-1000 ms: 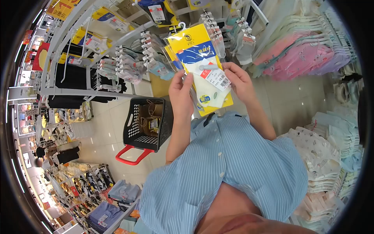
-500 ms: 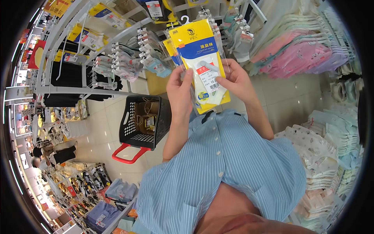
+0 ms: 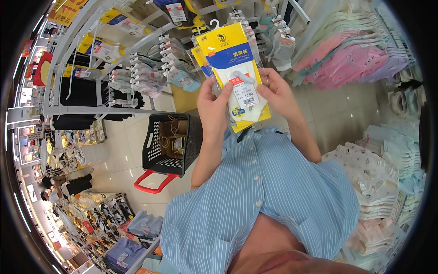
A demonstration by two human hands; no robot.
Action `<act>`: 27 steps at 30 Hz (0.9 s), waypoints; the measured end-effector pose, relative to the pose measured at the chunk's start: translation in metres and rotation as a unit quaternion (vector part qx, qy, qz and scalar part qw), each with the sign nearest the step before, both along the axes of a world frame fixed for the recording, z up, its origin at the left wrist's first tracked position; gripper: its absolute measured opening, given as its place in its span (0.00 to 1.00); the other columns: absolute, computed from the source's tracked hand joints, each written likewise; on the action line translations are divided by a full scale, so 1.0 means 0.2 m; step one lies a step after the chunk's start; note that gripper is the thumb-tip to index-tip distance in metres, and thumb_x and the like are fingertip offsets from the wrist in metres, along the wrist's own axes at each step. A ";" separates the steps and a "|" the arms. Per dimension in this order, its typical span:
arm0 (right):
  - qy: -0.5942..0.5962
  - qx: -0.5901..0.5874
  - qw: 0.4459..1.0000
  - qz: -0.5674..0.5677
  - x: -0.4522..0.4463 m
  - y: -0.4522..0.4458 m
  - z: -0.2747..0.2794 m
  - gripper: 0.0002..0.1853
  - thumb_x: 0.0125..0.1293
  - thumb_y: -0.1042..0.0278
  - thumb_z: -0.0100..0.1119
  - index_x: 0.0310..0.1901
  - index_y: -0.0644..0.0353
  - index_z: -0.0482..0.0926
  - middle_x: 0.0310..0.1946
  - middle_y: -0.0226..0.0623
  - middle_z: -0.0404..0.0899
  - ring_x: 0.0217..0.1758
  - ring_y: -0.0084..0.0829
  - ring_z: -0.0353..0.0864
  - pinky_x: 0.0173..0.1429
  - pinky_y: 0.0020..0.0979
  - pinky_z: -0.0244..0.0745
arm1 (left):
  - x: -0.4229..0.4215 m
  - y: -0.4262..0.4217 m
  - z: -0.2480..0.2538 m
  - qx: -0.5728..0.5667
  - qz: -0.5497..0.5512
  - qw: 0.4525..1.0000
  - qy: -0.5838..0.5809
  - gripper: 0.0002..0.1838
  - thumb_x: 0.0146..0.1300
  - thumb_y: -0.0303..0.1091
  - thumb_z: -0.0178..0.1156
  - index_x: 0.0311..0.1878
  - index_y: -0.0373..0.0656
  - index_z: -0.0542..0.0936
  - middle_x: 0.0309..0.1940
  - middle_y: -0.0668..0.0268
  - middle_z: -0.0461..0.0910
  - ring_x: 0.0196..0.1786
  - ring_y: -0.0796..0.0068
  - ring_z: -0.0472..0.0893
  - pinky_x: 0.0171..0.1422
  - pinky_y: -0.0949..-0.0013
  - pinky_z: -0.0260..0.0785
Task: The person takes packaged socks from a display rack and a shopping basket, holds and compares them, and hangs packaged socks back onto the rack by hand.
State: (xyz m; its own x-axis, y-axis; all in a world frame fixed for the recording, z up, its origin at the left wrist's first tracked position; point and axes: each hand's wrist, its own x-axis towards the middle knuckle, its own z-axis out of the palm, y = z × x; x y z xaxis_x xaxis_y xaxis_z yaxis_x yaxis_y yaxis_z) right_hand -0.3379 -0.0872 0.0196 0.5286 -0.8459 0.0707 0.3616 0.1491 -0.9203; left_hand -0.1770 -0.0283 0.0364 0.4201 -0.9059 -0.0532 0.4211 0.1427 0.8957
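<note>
Both my hands hold a flat sock pack [image 3: 233,57] with a yellow and blue card, a white hook at its top and a white price label reading 10.00. Behind it, a second yellow and blue pack [image 3: 199,57] sticks out at the left and is mostly covered. My left hand [image 3: 213,107] grips the left edge, thumb on the front. On the opposite edge, my right hand [image 3: 279,97] pinches the pack with its thumb on the front near the label. Pale socks show through the clear wrap.
A black shopping basket [image 3: 147,137] with a red handle [image 3: 157,187] stands on the floor at left, a brown bag inside. Sock racks [image 3: 175,68] stand ahead. Hanging pink clothes [image 3: 351,68] and stacked baby clothes [image 3: 360,178] line the right. People [image 3: 59,187] are far left.
My right thumb has shifted from the label up toward the pack's right edge, showing more of the label. The pack has tilted slightly. Both hands keep their hold.
</note>
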 end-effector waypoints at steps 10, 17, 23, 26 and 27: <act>0.032 0.029 0.998 -0.046 0.02 -0.01 0.00 0.14 0.70 0.70 0.53 0.52 0.67 0.68 0.42 0.35 0.79 0.43 0.18 0.78 0.45 0.21 0.74 | -0.01 -0.01 -0.01 0.011 -0.002 1.000 -0.006 0.18 0.60 0.22 0.62 0.52 0.33 0.72 0.46 0.57 0.79 0.43 0.73 0.81 0.46 0.72 0.77; 0.055 0.033 0.996 -0.066 0.01 -0.03 -0.11 0.10 0.70 0.68 0.53 0.48 0.65 0.72 0.40 0.31 0.79 0.42 0.15 0.76 0.43 0.19 0.71 | -0.03 0.00 -0.04 0.033 0.034 0.996 -0.078 0.17 0.60 0.23 0.62 0.52 0.32 0.73 0.42 0.60 0.80 0.40 0.77 0.81 0.43 0.75 0.76; 0.076 0.034 0.996 -0.023 0.04 -0.07 -0.10 0.10 0.70 0.70 0.52 0.47 0.66 0.74 0.38 0.29 0.79 0.40 0.14 0.75 0.43 0.18 0.70 | 0.03 0.02 -0.10 0.015 0.090 0.991 -0.096 0.18 0.62 0.24 0.60 0.55 0.33 0.73 0.47 0.60 0.78 0.47 0.77 0.78 0.50 0.75 0.72; 0.066 -0.002 0.997 -0.044 0.08 -0.16 -0.12 0.09 0.69 0.71 0.53 0.46 0.66 0.75 0.35 0.28 0.79 0.38 0.13 0.75 0.42 0.18 0.69 | 0.13 0.06 -0.16 0.029 0.140 0.987 -0.069 0.18 0.64 0.22 0.56 0.58 0.33 0.71 0.51 0.57 0.75 0.49 0.75 0.77 0.52 0.72 0.72; 0.062 -0.020 0.996 -0.054 0.10 -0.20 -0.11 0.09 0.69 0.71 0.52 0.46 0.66 0.75 0.35 0.27 0.79 0.37 0.13 0.74 0.41 0.17 0.68 | 0.16 0.08 -0.17 0.038 0.159 0.984 -0.075 0.19 0.64 0.22 0.56 0.58 0.33 0.71 0.51 0.58 0.75 0.49 0.75 0.77 0.53 0.72 0.72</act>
State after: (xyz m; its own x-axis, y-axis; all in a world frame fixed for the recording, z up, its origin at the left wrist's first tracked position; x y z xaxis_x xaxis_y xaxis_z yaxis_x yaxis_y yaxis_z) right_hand -0.3181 -0.1268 -0.0014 0.4409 -0.8964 0.0445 0.2561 0.0782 -0.9635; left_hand -0.1442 -0.0120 0.0015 0.6902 -0.7229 -0.0317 0.2280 0.1757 0.9577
